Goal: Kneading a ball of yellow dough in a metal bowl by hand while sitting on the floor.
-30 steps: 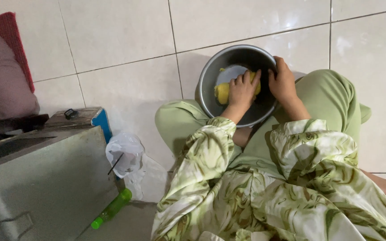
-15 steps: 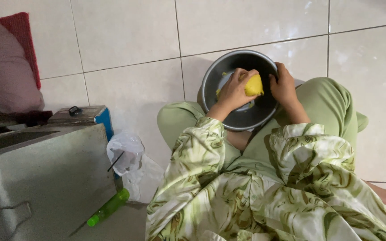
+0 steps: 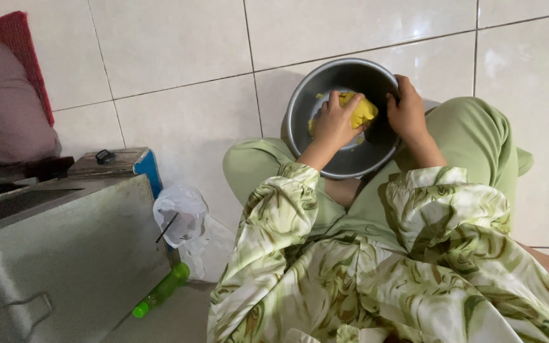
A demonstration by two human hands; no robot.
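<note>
Hands (image 3: 370, 117) on dough (image 3: 360, 109) in bowl (image 3: 300, 111)

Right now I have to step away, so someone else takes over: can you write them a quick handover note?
Left hand: pressing on the yellow dough inside the metal bowl.
Right hand: gripping the bowl's rim, steadying it.
Bowl sits on the tiled floor, between the knees.
Done: dough is gathered into one lump.
Left: cannot tell how smooth it is; yellow bits stick to the bowl bottom.

Bare floor tiles (image 3: 179, 51) beyond the bowl (image 3: 300, 136); metal box (image 3: 65, 254) crowds left.
</note>
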